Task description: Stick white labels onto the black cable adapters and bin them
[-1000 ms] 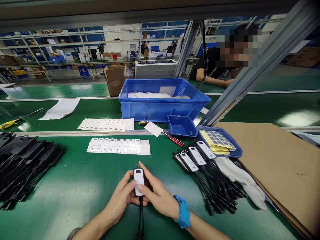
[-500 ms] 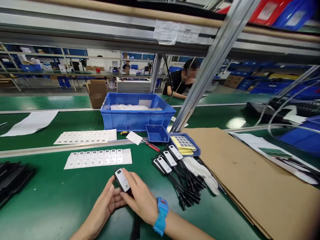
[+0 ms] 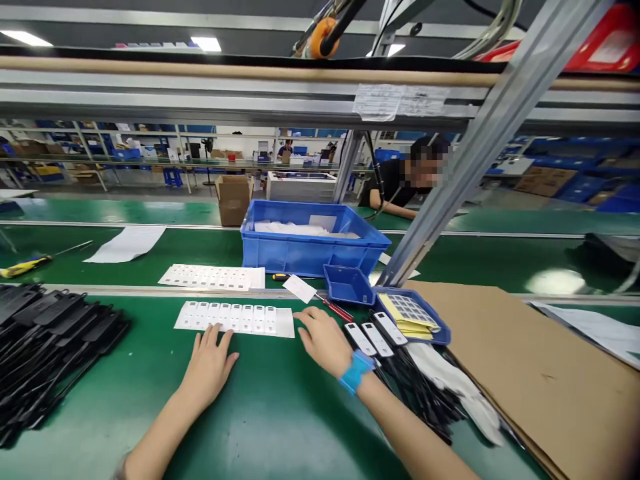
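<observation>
A white sheet of stick-on labels (image 3: 285, 323) lies on the green table in front of me, with a row of grey-and-white labels on it. My left hand (image 3: 213, 363) is open, palm down, its fingertips at the sheet's lower edge. By the sheet's right end is my right hand (image 3: 326, 341), fingers stretched out and slightly bent; nothing shows in it, and I cannot tell whether it touches the sheet. Beside the right hand lie black cabled devices (image 3: 377, 339) with white labels on their faces, their cables (image 3: 425, 400) bunched below.
Unlabelled black devices (image 3: 60, 340) are heaped at left. A second label sheet (image 3: 205, 277) lies beyond the first. Behind stand a blue bin (image 3: 315, 257) and small blue tray (image 3: 350, 285); a red screwdriver (image 3: 337, 310), white glove (image 3: 455, 387), cardboard (image 3: 540, 373) and slanted metal post (image 3: 480, 147) are at right.
The labelled black device has left my hands, which have parted and moved to the label sheet. My right hand now lies close to the labelled devices. The view has swung left and up.
</observation>
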### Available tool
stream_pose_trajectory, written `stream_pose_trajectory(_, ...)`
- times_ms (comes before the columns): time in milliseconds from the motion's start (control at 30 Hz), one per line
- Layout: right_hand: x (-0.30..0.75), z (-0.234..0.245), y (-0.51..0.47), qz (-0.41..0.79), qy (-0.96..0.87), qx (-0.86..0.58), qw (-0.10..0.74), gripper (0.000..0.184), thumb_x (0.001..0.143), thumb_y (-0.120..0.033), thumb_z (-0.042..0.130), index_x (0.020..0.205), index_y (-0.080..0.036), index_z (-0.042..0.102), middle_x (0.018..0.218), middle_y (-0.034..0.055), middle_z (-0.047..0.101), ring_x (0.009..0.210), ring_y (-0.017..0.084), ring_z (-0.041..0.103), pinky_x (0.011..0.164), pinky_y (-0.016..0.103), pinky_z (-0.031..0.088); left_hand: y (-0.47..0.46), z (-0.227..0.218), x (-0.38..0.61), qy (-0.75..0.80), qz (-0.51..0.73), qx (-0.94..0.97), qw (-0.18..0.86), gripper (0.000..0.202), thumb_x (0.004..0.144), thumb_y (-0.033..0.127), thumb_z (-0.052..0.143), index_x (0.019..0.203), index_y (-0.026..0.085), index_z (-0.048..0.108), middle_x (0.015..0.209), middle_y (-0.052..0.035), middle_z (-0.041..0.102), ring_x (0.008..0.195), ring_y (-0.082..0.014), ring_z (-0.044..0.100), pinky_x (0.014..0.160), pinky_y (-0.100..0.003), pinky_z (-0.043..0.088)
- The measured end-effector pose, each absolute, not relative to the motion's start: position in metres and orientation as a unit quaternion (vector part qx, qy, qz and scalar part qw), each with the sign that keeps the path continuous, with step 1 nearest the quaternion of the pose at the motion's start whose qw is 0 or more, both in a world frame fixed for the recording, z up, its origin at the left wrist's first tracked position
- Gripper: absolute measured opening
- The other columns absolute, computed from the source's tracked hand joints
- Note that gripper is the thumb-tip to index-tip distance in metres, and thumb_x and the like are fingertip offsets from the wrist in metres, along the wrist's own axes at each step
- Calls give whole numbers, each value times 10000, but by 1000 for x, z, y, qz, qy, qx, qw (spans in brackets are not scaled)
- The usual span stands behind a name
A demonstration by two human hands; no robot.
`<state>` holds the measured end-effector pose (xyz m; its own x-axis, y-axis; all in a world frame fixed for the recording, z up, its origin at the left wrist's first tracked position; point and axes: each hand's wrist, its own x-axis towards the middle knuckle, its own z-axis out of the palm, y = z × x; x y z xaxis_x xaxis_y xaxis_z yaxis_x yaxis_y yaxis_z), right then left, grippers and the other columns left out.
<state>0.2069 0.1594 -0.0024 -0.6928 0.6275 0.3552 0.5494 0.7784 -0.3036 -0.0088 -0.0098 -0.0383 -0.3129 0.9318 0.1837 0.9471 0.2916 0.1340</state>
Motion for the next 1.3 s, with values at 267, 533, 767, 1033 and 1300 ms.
stream_pose_trajectory(267,141,-25,179,212,-872,-267,350,210,886,-199,498,765,-170,667,837,86,633,864,236,610,772,332,469,-16,-30,-1,-810,-89,-579,39,385,924,301,453,1280,173,522,1359,-205,458,1281,-381,399,1031,-604,321)
stream_pose_trajectory(533,203,-25,160,455,-656,-345,493,340,820,-518,593,934,-198,603,874,41,617,776,202,576,732,331,462,-28,-3,-31,-880,-77,-462,77,421,839,352,618,1234,240,524,1148,-106,561,1044,-259,553,890,-367,456)
stream_pose_trajectory(767,224,-33,120,521,-668,-354,397,425,767,-590,617,958,-212,584,896,36,617,815,219,594,740,312,471,-85,27,-113,-967,-100,-137,188,371,874,221,452,1151,-26,442,1146,-326,432,1066,-465,484,798,-545,434)
stream_pose_trajectory(1033,222,-26,108,539,-686,-295,389,310,875,-515,543,962,-217,544,821,23,577,740,183,562,674,284,464,-72,31,-100,-953,-202,-211,74,541,817,297,541,1250,5,399,1068,-270,549,1033,-414,554,860,-503,424)
stream_pose_trajectory(1300,221,-12,99,596,-660,-243,387,239,948,-447,474,918,-213,502,729,-20,478,591,122,489,595,265,402,-19,10,26,-763,-381,-414,-319,405,846,516,501,1024,157,560,726,-27,594,604,-154,557,568,-262,479)
